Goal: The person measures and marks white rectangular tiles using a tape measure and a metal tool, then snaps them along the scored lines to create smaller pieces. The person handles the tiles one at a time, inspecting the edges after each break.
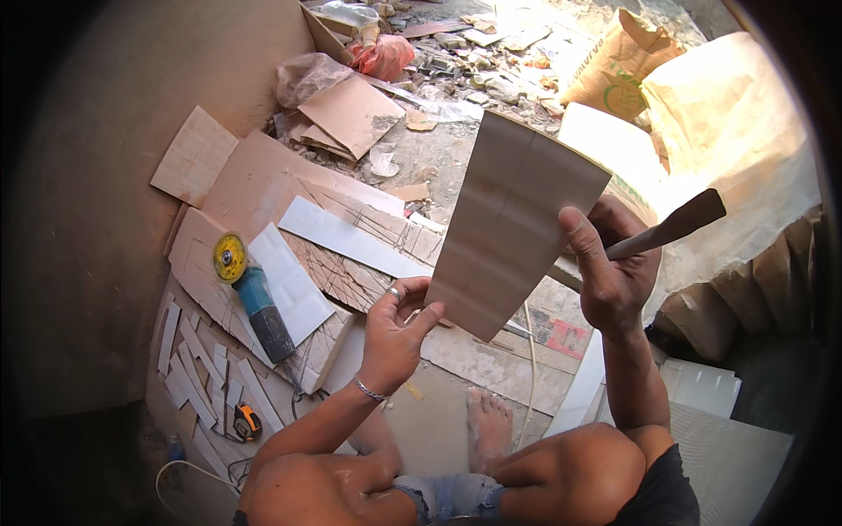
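Raised in front of me is a rectangular tile [513, 228], its grey-brown face toward me. My left hand [395, 337], with a ring and a bracelet, pinches the tile's lower left corner between thumb and fingers. On the other side, my right hand [618, 272] grips its right edge, thumb on the near face. That same hand also holds a slim tool [680, 223] whose flared, brownish end sticks out to the right; the rest of it is hidden. An angle grinder [256, 302] with a yellow disc lies to the left, beside a white tile piece [289, 285].
Scored boards [329, 263] lie ahead, carrying a long white strip [351, 237]. Cut strips [189, 377] and an orange-black tape measure [246, 422] are at lower left. A cable [531, 377] crosses near my foot. Rubble [491, 70] and sacks [618, 66] stand farther off.
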`<action>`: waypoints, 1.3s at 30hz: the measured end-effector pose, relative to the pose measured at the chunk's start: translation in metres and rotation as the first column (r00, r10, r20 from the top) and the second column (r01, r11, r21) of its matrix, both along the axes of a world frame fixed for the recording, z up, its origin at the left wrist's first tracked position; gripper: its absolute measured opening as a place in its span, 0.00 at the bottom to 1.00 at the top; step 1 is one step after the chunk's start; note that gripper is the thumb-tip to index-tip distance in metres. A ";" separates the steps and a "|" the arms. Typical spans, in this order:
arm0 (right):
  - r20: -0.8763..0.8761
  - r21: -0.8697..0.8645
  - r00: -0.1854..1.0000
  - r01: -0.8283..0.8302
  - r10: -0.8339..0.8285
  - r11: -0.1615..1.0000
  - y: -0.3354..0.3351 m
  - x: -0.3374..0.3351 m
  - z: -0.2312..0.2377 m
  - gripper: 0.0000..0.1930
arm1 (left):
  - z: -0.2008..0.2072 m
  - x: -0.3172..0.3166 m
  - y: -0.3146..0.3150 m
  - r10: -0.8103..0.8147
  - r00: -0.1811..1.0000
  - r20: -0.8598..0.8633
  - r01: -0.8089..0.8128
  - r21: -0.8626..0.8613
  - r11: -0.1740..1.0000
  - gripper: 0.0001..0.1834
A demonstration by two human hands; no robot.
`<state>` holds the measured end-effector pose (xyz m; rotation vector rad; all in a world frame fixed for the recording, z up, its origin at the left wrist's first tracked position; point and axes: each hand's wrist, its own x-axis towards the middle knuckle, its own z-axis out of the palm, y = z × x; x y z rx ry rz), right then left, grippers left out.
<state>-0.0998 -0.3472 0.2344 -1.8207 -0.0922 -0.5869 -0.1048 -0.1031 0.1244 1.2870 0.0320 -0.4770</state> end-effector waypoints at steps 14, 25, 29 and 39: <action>-0.063 -0.039 0.998 0.014 -0.017 0.999 0.012 0.000 0.005 0.07 | -0.015 -0.006 -0.008 -0.109 0.906 0.410 -0.006 0.269 0.963 0.63; 0.152 -0.220 0.988 0.059 -0.026 0.974 0.034 -0.019 0.011 0.07 | -0.018 -0.011 -0.006 -0.111 0.762 0.637 -0.183 0.377 0.908 0.61; 0.142 -0.251 0.990 0.030 0.006 0.968 0.044 -0.019 0.009 0.04 | -0.013 -0.010 0.001 -0.080 0.754 0.652 -0.238 0.384 0.892 0.55; 0.113 -0.339 0.970 -0.164 0.213 0.927 0.059 -0.003 -0.018 0.05 | -0.025 -0.023 0.029 -0.014 0.791 0.612 -0.355 0.477 0.804 0.56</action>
